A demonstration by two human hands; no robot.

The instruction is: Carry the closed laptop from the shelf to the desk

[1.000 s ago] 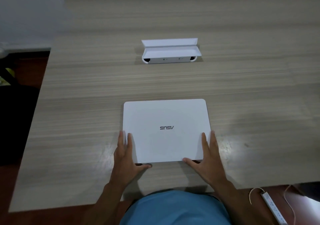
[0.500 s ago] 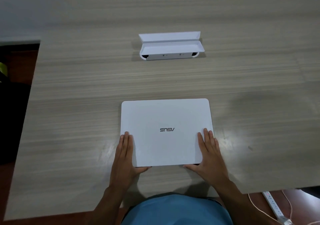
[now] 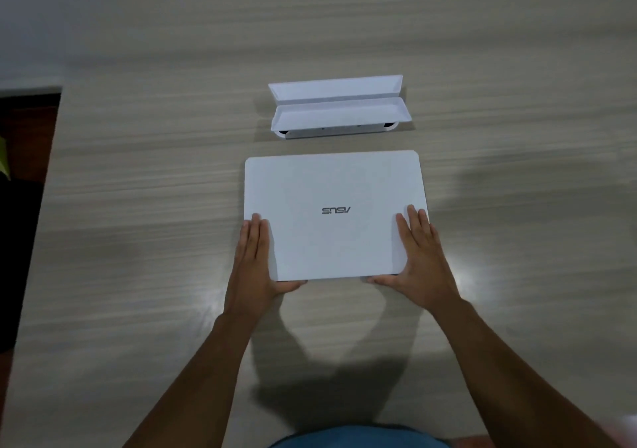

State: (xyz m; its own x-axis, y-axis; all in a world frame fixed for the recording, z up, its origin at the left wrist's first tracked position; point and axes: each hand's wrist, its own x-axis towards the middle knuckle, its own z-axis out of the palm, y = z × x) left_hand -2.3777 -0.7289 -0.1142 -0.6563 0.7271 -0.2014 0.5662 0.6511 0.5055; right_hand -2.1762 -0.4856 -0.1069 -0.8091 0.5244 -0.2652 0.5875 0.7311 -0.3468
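A closed white laptop [image 3: 332, 213] with an ASUS logo lies flat on the pale wood-grain desk [image 3: 138, 241]. My left hand [image 3: 253, 261] rests on its near left corner, fingers flat on the lid and thumb along the near edge. My right hand [image 3: 418, 258] rests the same way on its near right corner. Both hands grip the laptop's near edge.
A white open folded stand or box [image 3: 339, 108] sits on the desk just beyond the laptop's far edge. The desk's left edge [image 3: 44, 185] drops to a dark floor. A blue shirt [image 3: 355, 439] shows at the bottom.
The laptop has slid away from me across the desk toward the white stand, with both hands on it and my arms now stretched out. The view has shifted forward.
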